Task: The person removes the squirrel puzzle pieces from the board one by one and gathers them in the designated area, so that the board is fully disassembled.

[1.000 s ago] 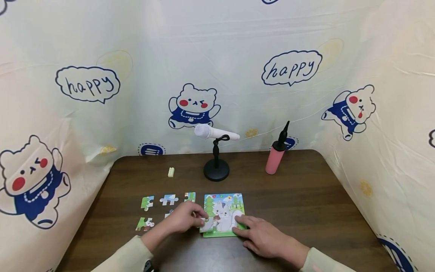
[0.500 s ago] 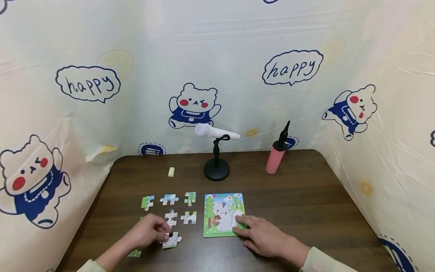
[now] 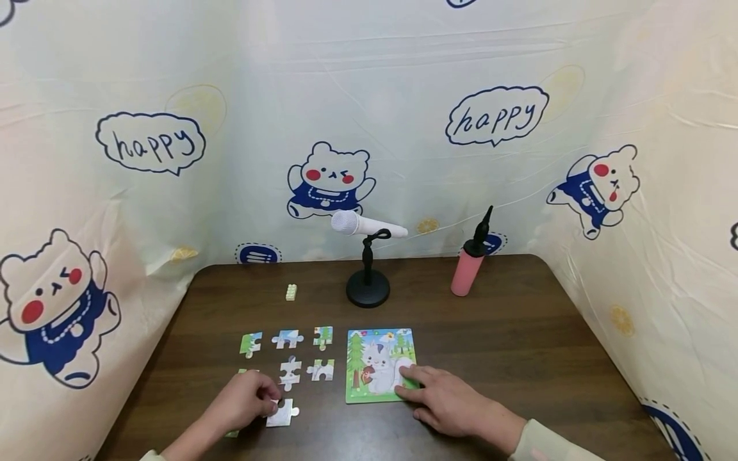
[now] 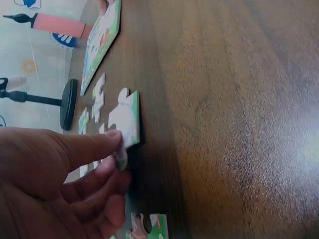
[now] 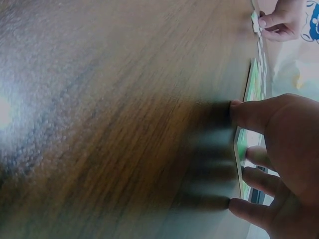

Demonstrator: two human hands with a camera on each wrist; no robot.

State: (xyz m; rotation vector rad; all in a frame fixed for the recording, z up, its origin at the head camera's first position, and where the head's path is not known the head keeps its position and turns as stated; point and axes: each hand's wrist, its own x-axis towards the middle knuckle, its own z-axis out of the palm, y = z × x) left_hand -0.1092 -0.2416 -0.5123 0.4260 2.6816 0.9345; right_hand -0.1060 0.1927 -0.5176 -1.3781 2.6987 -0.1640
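Note:
Between thumb and fingers, my left hand [image 3: 245, 400] pinches a jigsaw piece [image 3: 281, 415], mostly white with a green edge in the left wrist view. The piece is at the near end of a group of loose jigsaw pieces [image 3: 290, 373], left of the picture board. That board [image 3: 375, 368] shows a white squirrel among green trees. Fingers of my right hand [image 3: 450, 400] rest on its lower right part, and in the right wrist view the thumb [image 5: 249, 115] extends beside its near edge. Another green piece [image 3: 232, 434] is partly hidden by my left hand.
A white microphone [image 3: 369, 225] on a black stand [image 3: 368, 289] is at the back middle. Right of it is a pink hand pump [image 3: 467, 272] with a black nozzle. A small pale yellow toy brick [image 3: 291, 292] lies at the back left. Behind the table hangs a printed curtain.
My left hand has carried the piece from the board's lower left corner leftward to the loose pieces, then slightly farther left and nearer, turning it straighter. My right hand has stayed put.

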